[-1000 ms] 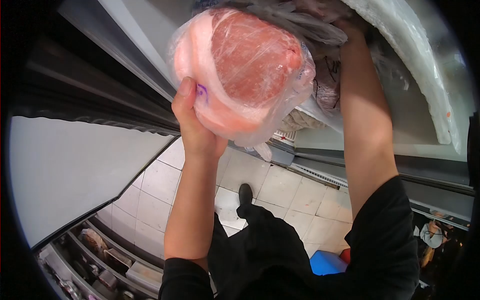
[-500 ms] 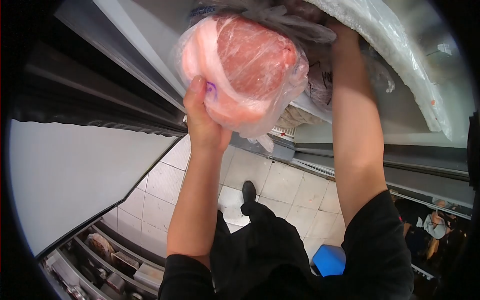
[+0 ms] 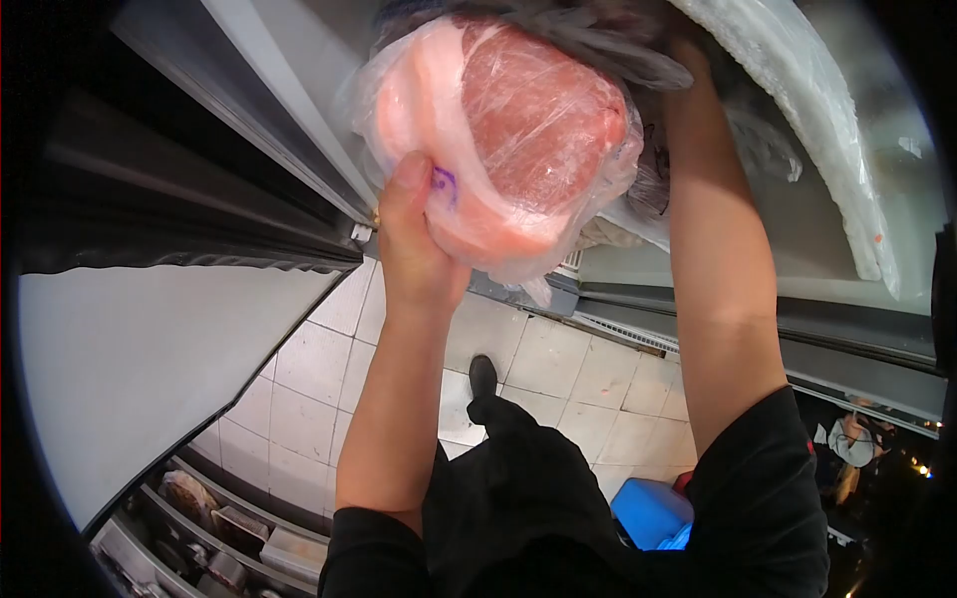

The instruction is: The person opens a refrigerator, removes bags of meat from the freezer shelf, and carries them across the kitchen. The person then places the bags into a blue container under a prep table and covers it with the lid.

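A large piece of pink meat (image 3: 538, 125) in clear plastic wrap, with a purple mark on its pale fat, rests in my left hand (image 3: 424, 234). The thumb presses on its near left side and the other fingers are hidden beneath it. My right arm reaches up into the open fridge or freezer, where my right hand (image 3: 688, 62) is mostly hidden in shadow beside a grey plastic bag (image 3: 633, 60). Its fingers cannot be made out. Another wrapped dark piece (image 3: 650, 184) lies between the meat and my right forearm.
A frosty, plastic-covered slab (image 3: 797, 75) stands at the upper right inside the cabinet. The open door (image 3: 150, 369) with its black seal is at left. Trays of food (image 3: 239, 528) are at lower left. A blue container (image 3: 650, 510) sits on the tiled floor.
The wrapped meat in my left hand has moved slightly right in view. My right arm stays inside the cabinet, and the view has shifted a little.
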`<act>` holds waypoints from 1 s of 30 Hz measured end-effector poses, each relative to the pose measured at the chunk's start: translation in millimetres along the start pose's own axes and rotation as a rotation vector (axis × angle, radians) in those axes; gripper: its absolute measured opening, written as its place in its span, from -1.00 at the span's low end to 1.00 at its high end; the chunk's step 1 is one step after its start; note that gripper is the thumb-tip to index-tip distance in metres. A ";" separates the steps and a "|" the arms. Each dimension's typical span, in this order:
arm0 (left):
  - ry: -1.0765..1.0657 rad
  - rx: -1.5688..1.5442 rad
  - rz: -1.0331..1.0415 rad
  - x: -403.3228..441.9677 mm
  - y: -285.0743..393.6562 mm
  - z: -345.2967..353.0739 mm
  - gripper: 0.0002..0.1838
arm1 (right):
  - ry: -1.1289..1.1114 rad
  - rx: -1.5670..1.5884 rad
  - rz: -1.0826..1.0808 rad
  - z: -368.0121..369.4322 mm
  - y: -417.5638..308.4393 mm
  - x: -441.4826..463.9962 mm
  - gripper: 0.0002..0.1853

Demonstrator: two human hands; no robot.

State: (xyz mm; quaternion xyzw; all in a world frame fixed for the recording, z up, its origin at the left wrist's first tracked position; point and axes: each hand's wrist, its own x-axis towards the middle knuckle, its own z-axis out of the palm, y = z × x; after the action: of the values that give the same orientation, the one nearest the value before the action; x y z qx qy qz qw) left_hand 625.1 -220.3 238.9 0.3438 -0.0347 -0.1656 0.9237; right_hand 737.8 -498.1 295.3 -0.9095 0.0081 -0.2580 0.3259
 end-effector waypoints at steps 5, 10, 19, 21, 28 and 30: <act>0.022 -0.003 -0.014 -3.0 0.2 0.9 -0.20 | 0.025 0.073 0.013 -0.6 8.6 -1.5 -0.56; 0.051 0.030 -0.014 -1.4 0.4 0.7 -0.20 | 0.239 0.455 0.052 -7.2 29.2 -5.3 -0.56; -0.035 -0.119 0.030 -3.8 0.9 0.9 -0.31 | 0.401 1.321 0.143 -25.0 63.2 -9.9 -0.55; 0.005 -0.104 0.022 -3.1 2.7 3.4 -0.31 | 0.395 1.406 0.157 -28.1 64.3 -17.3 -0.54; -0.010 -0.126 -0.046 5.6 3.9 -8.6 -0.30 | 0.513 1.304 0.373 -34.8 26.8 -78.9 -0.62; -0.028 -0.156 -0.044 9.7 1.8 -14.8 -0.29 | 0.477 1.422 0.369 -33.3 1.3 -105.0 -0.58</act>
State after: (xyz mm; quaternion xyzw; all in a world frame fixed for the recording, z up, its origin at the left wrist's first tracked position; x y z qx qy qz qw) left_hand 637.3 -212.9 228.3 0.2692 -0.0270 -0.1926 0.9433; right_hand 631.1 -499.5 267.6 -0.3851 0.0618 -0.3317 0.8590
